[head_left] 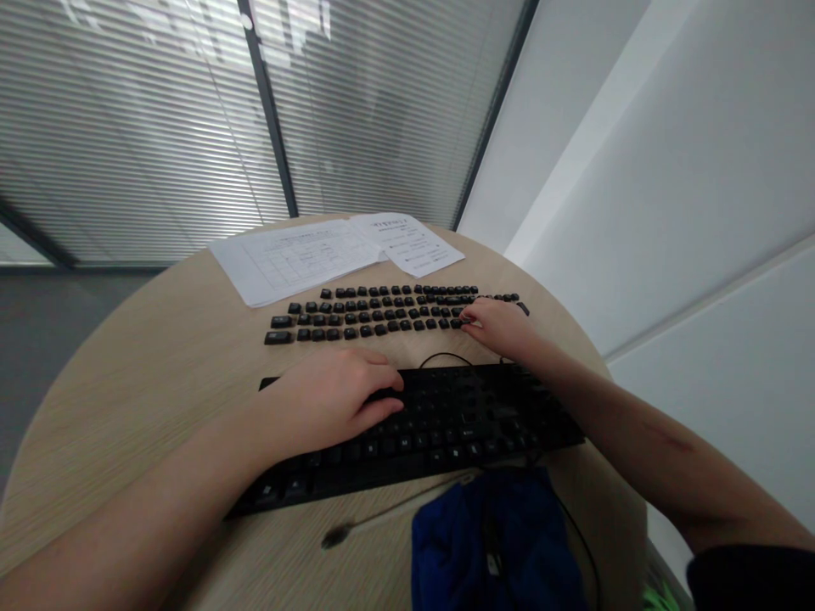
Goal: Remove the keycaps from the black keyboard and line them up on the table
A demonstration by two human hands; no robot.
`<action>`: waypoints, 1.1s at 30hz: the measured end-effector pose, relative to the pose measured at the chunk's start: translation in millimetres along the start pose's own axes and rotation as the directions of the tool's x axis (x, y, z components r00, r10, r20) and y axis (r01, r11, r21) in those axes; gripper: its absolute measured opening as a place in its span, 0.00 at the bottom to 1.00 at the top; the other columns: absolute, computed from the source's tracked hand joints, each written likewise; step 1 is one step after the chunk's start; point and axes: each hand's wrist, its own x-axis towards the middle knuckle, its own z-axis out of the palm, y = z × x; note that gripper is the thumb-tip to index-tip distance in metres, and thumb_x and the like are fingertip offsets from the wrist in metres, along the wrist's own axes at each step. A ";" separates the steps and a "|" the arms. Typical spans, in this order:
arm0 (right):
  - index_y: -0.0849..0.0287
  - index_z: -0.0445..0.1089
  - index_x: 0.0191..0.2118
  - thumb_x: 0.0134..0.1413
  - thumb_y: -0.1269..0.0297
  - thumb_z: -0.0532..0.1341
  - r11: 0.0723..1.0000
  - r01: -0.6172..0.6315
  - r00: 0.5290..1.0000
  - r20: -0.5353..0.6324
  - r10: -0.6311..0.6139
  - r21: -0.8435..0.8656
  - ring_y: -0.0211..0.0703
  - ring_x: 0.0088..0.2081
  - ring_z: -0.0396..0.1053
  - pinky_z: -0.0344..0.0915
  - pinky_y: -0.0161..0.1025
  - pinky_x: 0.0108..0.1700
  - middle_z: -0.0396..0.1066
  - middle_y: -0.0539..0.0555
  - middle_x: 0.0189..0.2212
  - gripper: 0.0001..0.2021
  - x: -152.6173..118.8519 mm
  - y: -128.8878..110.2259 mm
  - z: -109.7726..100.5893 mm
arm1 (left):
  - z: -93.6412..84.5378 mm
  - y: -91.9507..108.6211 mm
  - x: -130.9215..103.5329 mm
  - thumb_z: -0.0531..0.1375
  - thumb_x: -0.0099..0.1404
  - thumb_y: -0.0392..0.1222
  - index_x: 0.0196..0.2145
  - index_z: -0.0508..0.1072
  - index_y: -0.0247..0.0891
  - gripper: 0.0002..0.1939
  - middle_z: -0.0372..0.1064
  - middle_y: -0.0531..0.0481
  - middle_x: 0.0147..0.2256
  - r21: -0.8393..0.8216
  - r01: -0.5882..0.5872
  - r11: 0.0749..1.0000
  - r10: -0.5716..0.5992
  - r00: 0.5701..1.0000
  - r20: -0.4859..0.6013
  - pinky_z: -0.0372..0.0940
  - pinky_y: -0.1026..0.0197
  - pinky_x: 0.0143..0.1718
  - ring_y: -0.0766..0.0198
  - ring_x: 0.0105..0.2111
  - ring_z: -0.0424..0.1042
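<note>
A black keyboard (439, 407) lies across the table in front of me; keys sit in part of it, while its right part looks dark and hard to make out. My left hand (347, 390) rests palm down on the keyboard, thumb and forefinger apart, with nothing seen between them. Beyond the keyboard, loose black keycaps (362, 316) are laid out in several rows. My right hand (497, 324) reaches over to the right part of these rows, its thumb and fingertips pinched at a keycap (465, 318), which they partly cover.
White printed sheets (293, 255) lie at the back of the round wooden table (127, 382). Near me are a blue cloth (497, 543) and a thin brush (337, 535) with a dark tip. A black cable (576, 526) runs by the cloth. A white wall (713, 212) stands to the right.
</note>
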 end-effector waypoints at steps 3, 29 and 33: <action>0.54 0.81 0.46 0.67 0.61 0.63 1.000 -0.009 1.000 -0.016 0.009 0.002 0.52 0.48 0.77 0.69 0.42 0.44 0.81 0.57 0.46 0.10 -0.6 -1.5 -2.6 | -0.5 0.1 0.0 0.60 0.74 0.45 0.44 0.82 0.42 0.10 0.80 0.49 0.39 0.002 -0.008 1.000 0.008 1.000 -0.007 0.70 0.56 0.41 0.57 0.37 0.79; 0.54 0.75 0.31 0.69 0.45 0.61 0.539 -0.012 0.824 -0.297 0.482 0.842 0.36 0.20 0.70 0.63 0.34 0.21 0.72 0.48 0.22 0.20 -113.2 18.5 -35.0 | 6.6 -6.5 3.3 0.61 0.71 0.46 0.31 0.77 0.42 0.11 0.76 0.51 0.31 -0.020 0.076 0.997 -0.073 0.988 0.136 0.64 0.60 0.32 0.61 0.30 0.74; 0.55 0.74 0.34 0.67 0.53 0.65 0.575 -0.013 0.906 -0.233 0.353 0.818 0.37 0.23 0.73 0.67 0.33 0.25 0.75 0.48 0.24 0.13 -112.6 22.7 -30.1 | 6.8 -8.3 4.1 0.63 0.68 0.47 0.32 0.77 0.43 0.09 0.76 0.51 0.31 -0.036 0.102 0.994 -0.095 0.983 0.158 0.64 0.60 0.32 0.60 0.31 0.74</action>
